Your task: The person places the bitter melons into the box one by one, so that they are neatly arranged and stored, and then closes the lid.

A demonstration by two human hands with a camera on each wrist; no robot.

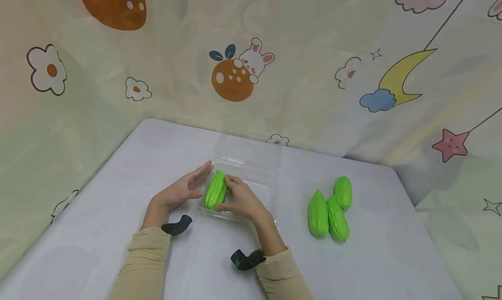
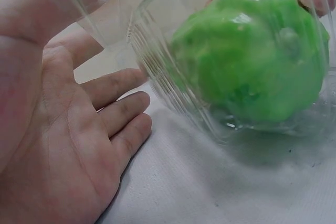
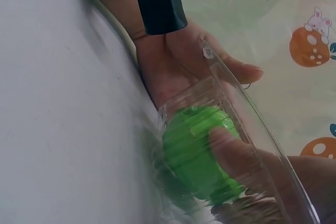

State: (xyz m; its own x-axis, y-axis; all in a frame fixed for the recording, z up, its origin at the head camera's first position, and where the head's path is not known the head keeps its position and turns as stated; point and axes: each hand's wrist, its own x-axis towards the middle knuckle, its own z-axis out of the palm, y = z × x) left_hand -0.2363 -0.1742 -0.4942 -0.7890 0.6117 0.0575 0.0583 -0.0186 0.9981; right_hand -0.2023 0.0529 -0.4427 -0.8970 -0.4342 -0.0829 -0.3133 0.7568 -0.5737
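A bright green, ridged bitter melon (image 1: 215, 191) lies along the left side of a clear plastic clamshell box (image 1: 270, 195), whose lid (image 1: 247, 151) is folded back. My right hand (image 1: 243, 199) reaches into the box and grips the melon between thumb and fingers; in the right wrist view the thumb (image 3: 226, 150) lies on it. Beside the box's left wall is my left hand (image 1: 180, 192), palm toward it. Its straight fingers (image 2: 123, 114) reach to the ribbed corner in the left wrist view, where the melon (image 2: 257, 56) shows through the plastic.
To the right of the box, three more green bitter melons lie close together: a pointed one (image 1: 317, 215), a ridged one (image 1: 338, 218) and a shorter one (image 1: 343, 192). All stand on a white-covered table (image 1: 372, 247). A printed curtain (image 1: 306, 82) hangs behind it.
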